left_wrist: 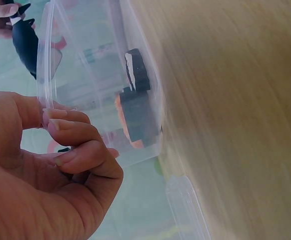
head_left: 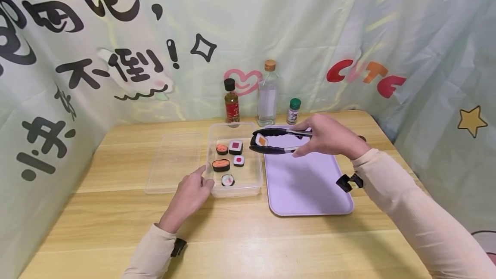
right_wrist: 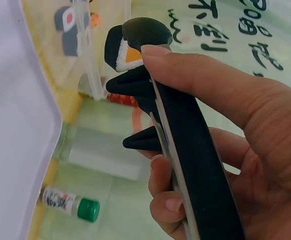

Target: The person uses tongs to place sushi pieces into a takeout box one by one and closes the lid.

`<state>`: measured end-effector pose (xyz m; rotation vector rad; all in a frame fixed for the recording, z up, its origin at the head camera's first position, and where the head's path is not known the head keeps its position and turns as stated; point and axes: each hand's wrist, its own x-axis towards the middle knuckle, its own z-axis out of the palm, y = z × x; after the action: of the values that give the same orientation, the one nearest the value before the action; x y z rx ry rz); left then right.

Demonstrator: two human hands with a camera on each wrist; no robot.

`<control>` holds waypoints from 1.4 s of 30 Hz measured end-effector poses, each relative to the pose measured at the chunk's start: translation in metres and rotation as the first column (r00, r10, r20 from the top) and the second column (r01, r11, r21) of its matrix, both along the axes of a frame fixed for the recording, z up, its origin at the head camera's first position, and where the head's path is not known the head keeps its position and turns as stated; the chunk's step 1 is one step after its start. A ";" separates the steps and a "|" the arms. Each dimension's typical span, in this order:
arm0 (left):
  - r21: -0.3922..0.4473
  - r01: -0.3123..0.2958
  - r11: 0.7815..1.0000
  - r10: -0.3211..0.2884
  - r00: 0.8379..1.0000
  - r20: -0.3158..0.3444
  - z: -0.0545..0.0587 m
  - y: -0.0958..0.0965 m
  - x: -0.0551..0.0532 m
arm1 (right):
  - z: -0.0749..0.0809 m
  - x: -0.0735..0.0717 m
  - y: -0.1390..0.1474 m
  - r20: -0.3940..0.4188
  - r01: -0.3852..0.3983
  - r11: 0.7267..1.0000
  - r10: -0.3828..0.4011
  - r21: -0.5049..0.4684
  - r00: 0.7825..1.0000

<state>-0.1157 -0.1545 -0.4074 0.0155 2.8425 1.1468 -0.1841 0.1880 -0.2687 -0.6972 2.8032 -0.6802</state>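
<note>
Sushi (head_left: 262,140) in black tongs (head_left: 271,150), clear box (head_left: 249,178)

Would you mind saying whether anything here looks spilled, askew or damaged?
Nothing stands out: five black-wrapped sushi pieces sit in the clear plastic box, black-and-silver tongs in the right hand hold a sixth piece, and the purple rectangular tray shows no spill.

The cloth backdrop (head_left: 310,16) reads "CUTE" (head_left: 372,72) in coloured letters and "不倒!" (head_left: 133,64) in black.

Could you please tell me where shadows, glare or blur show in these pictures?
Head: a soft shadow on the purple tray, faint sheen on the table; left wrist: pale glints along the clear container; right wrist: blurred print on the green-capped jar.
</note>
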 end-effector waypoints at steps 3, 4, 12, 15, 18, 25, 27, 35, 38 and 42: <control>0.016 -0.001 1.000 0.001 1.000 0.010 0.000 0.000 0.000 | 0.000 0.000 -0.010 0.002 -0.026 1.000 0.026 0.013 1.000; 0.023 -0.002 1.000 0.001 1.000 0.015 0.000 0.000 0.000 | 0.000 0.000 -0.013 0.002 -0.032 0.999 0.032 0.019 0.999; -0.003 -0.005 1.000 0.005 1.000 0.005 0.000 0.001 0.000 | -0.006 -0.002 -0.034 0.024 -0.057 0.995 0.055 0.084 0.998; -0.004 -0.003 1.000 0.003 1.000 0.005 0.000 0.001 0.000 | -0.010 -0.003 -0.039 0.031 -0.073 0.993 0.071 0.096 0.997; -0.005 -0.003 1.000 0.003 1.000 0.004 -0.001 0.001 0.000 | -0.013 -0.003 -0.042 0.025 -0.100 0.989 0.098 0.105 0.995; -0.009 -0.007 1.000 0.007 1.000 0.012 0.000 0.001 0.000 | -0.016 -0.003 -0.049 0.031 -0.151 0.980 0.149 0.127 0.988; -0.009 -0.007 1.000 0.007 1.000 0.011 0.000 0.001 0.000 | -0.017 -0.003 -0.050 0.036 -0.161 0.977 0.157 0.137 0.987; -0.003 -0.003 1.000 0.003 1.000 0.008 0.000 0.001 0.000 | -0.018 -0.006 -0.056 0.051 -0.185 0.970 0.179 0.156 0.983; -0.002 -0.005 1.000 0.005 1.000 0.011 0.001 0.001 0.000 | -0.018 -0.006 -0.058 0.063 -0.181 0.970 0.173 0.163 0.983; -0.003 -0.007 1.000 0.007 1.000 0.015 0.002 0.001 0.000 | -0.019 -0.007 -0.060 0.069 -0.189 0.967 0.180 0.170 0.981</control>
<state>-0.1155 -0.1533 -0.4054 -0.0030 2.8333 1.1391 -0.1912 0.1283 -0.2873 -0.8770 2.6644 -0.4056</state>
